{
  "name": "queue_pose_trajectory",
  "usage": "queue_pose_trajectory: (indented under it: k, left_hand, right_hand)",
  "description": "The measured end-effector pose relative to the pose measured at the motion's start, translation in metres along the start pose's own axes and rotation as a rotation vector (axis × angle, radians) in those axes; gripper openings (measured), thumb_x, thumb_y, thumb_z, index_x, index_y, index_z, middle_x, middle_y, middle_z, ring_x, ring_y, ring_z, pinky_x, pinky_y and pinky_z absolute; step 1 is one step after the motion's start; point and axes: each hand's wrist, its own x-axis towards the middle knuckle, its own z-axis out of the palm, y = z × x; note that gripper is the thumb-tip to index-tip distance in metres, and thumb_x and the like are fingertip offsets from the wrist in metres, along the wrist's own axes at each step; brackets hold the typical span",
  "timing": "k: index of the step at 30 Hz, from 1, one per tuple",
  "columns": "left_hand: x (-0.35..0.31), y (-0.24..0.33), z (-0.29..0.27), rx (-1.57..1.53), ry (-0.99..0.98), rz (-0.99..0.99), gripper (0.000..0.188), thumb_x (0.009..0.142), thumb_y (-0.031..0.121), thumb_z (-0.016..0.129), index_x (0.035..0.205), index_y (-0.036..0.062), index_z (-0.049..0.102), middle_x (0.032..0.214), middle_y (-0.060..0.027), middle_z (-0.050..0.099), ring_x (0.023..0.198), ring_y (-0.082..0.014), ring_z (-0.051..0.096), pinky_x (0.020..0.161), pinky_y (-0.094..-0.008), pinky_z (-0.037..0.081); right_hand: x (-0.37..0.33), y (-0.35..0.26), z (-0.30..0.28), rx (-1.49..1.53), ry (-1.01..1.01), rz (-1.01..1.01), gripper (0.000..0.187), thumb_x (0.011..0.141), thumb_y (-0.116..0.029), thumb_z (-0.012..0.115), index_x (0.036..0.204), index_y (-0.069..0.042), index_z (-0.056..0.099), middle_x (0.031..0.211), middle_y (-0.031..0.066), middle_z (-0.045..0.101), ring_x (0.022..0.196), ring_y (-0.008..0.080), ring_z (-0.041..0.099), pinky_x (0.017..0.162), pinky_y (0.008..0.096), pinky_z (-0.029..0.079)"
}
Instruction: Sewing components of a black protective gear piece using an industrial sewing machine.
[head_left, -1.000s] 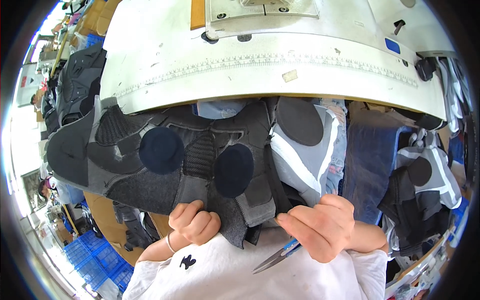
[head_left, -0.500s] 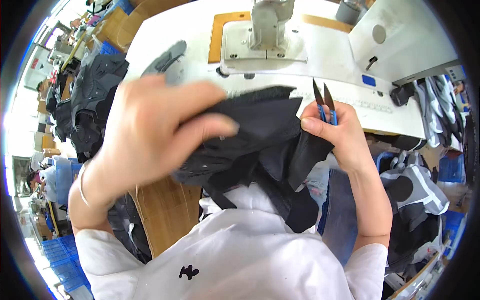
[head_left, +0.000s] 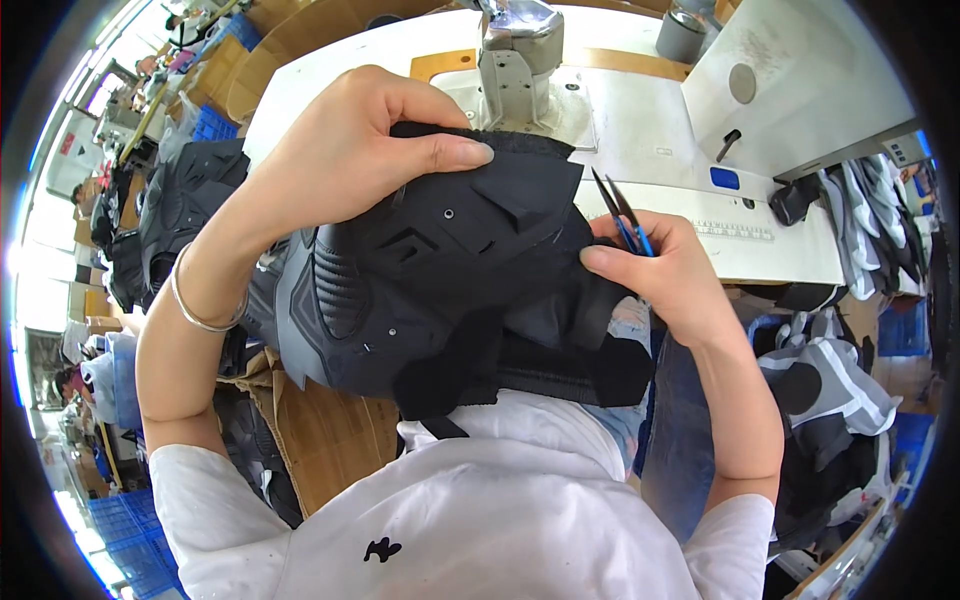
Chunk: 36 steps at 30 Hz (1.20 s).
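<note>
A black sewn fabric piece [head_left: 470,240] with a ribbed grey moulded section and small metal eyelets hangs spread in front of my chest. Its upper edge, a fuzzy black strip, is pinched between the thumb and fingers of my left hand [head_left: 350,150]. My right hand [head_left: 665,265] grips blue-handled thread snips [head_left: 632,222], their dark blades pointing up and away from me. The right thumb also presses on the piece's right edge. Black straps and flaps of the piece drape down over my lap.
Beyond the piece stands a white sewing machine [head_left: 735,110] on a white table [head_left: 300,95]. Similar dark pieces [head_left: 185,205] are heaped at the left, above an open cardboard box [head_left: 330,435]. Grey and white cut parts [head_left: 830,380] lie at the right.
My left hand, blurred and apart from the edge before, now pinches the piece's upper edge. The piece has opened out, showing its ribbed side. Right hand and snips have shifted slightly left and down.
</note>
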Motion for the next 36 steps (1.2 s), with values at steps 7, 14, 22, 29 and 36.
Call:
queue_pose_trajectory:
  k: [7,14,22,29,36]
  left_hand:
    - [0.016,-0.03,0.019,-0.07,-0.015,-0.005,0.016,0.085,0.012,0.07,0.082,-0.0029,0.071,0.066,0.0016,0.061,0.062,-0.0027,0.049,0.058,-0.0212,0.041]
    - [0.02,-0.072,0.051,-0.241,-0.058,-0.089,0.018,0.086,0.014,0.07,0.082,-0.0029,0.071,0.065,-0.0008,0.064,0.062,-0.0031,0.049,0.058,-0.0226,0.041]
    - [-0.051,-0.008,0.059,0.513,0.387,0.212,0.041,0.071,0.012,0.077,0.109,0.0053,0.065,0.108,-0.0149,0.055,0.097,-0.0298,0.055,0.079,-0.0377,0.046]
    - [-0.224,-0.001,0.155,-0.986,-0.113,-0.613,0.032,0.09,0.027,0.067,0.1,-0.0025,0.059,0.087,-0.007,0.059,0.082,-0.0152,0.057,0.074,-0.0302,0.047]
    - [-0.182,0.019,0.186,-1.24,0.435,-0.785,0.042,0.09,0.023,0.068,0.12,-0.0035,0.055,0.105,-0.0063,0.061,0.096,-0.0155,0.057,0.086,-0.0293,0.047]
  right_hand:
    - [0.011,0.024,0.009,0.004,0.154,-0.192,0.016,0.083,-0.014,0.074,0.083,0.0,0.066,0.069,-0.0037,0.057,0.064,0.0035,0.045,0.059,0.0212,0.037]
    - [0.019,0.038,0.015,0.141,0.098,-0.033,0.014,0.085,-0.014,0.071,0.084,0.0,0.067,0.07,-0.0044,0.057,0.065,0.0027,0.046,0.061,0.0209,0.038]
    - [0.023,0.058,0.005,0.104,0.186,0.082,0.021,0.085,-0.02,0.073,0.074,-0.005,0.063,0.061,-0.0097,0.045,0.055,0.001,0.034,0.05,0.0216,0.026]
    - [0.018,0.06,0.013,0.234,0.163,-0.093,0.023,0.084,-0.019,0.074,0.072,-0.007,0.06,0.062,-0.009,0.046,0.056,0.0008,0.034,0.051,0.021,0.025]
    - [-0.01,0.046,0.027,0.178,0.212,-0.101,0.023,0.086,-0.018,0.073,0.071,-0.006,0.059,0.063,-0.0077,0.047,0.058,0.0011,0.035,0.052,0.0209,0.027]
